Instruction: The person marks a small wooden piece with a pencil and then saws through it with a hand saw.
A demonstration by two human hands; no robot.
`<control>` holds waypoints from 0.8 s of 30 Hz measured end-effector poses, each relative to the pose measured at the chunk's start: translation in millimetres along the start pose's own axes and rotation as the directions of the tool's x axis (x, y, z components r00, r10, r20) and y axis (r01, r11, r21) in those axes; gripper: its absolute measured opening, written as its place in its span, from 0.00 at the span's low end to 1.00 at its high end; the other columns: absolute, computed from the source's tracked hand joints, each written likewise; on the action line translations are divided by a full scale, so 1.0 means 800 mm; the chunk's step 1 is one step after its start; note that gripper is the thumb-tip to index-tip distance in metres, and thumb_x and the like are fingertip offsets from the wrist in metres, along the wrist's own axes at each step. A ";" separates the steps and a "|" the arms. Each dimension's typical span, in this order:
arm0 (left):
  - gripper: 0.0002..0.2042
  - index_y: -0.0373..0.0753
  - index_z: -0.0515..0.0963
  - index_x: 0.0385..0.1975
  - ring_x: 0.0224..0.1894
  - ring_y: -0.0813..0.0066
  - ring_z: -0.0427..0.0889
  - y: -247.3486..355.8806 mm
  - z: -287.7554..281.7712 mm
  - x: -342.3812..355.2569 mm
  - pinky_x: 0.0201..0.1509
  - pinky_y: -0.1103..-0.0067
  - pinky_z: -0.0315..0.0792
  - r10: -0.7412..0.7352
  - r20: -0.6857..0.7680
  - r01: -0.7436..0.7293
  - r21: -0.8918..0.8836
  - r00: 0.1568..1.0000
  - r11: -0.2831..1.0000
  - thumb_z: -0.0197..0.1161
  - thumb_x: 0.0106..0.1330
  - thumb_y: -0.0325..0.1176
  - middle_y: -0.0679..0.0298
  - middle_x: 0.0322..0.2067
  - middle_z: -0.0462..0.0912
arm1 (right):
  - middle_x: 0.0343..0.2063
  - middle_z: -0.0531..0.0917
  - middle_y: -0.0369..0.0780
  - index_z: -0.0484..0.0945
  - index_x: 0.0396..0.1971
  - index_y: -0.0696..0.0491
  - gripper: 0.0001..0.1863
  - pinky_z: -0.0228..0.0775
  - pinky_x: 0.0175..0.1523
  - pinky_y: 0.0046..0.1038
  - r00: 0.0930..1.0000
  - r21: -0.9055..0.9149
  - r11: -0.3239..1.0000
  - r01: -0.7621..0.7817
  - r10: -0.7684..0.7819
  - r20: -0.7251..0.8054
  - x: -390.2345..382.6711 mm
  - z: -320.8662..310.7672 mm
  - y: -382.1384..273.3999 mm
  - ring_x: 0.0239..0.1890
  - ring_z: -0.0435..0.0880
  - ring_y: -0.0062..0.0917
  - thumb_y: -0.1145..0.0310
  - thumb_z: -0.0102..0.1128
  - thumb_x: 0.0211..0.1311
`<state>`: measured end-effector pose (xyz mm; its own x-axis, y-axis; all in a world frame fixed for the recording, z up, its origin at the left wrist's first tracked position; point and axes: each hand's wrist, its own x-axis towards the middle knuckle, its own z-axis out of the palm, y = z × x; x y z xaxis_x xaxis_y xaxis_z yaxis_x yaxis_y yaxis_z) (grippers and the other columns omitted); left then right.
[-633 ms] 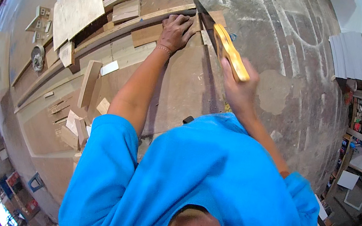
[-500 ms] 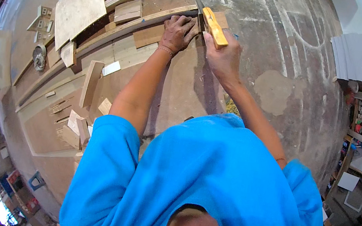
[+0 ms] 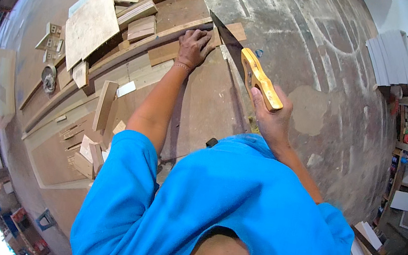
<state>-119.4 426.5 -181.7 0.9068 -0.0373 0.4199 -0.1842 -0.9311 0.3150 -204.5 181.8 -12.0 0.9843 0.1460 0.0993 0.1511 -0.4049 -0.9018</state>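
Observation:
My right hand (image 3: 275,119) is wrapped round the yellow handle of a handsaw (image 3: 260,75). The saw's dark blade points away and to the left, its tip near the end of a long dark-faced wooden strip (image 3: 148,39). My left hand (image 3: 193,48) presses on that strip near its right end, fingers bent over it. A flat wooden board (image 3: 163,56) lies under the strip, and a piece of it shows beyond the blade. Whether the teeth touch the wood cannot be made out.
A thin plywood sheet (image 3: 92,26) and several wood offcuts lie on the far left of the work surface. A roll of tape (image 3: 48,79) sits at their left. Nearer my left arm are a plywood block (image 3: 105,106) and loose scraps. Stacked white panels (image 3: 392,59) stand at the far right.
My right hand has drawn the handsaw back toward me and to the right, so more of its blade shows. My left hand stays on the strip. The view has shifted slightly.

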 end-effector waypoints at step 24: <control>0.17 0.47 0.77 0.40 0.45 0.69 0.68 0.006 -0.006 -0.001 0.44 0.68 0.59 -0.021 0.016 0.020 0.038 1.000 0.999 0.60 0.52 0.47 0.71 0.40 0.73 | 0.17 0.75 0.50 0.72 0.22 0.61 0.12 0.66 0.26 0.35 0.999 -0.053 0.998 0.018 -0.021 -0.048 0.084 0.096 0.031 0.20 0.77 0.39 0.67 0.61 0.49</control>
<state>-123.1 423.7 -176.5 0.9164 -0.0241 0.3994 -0.1516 -0.9447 0.2909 -141.5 250.8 -60.0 0.9842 0.1111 0.1381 0.1738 -0.4498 -0.8761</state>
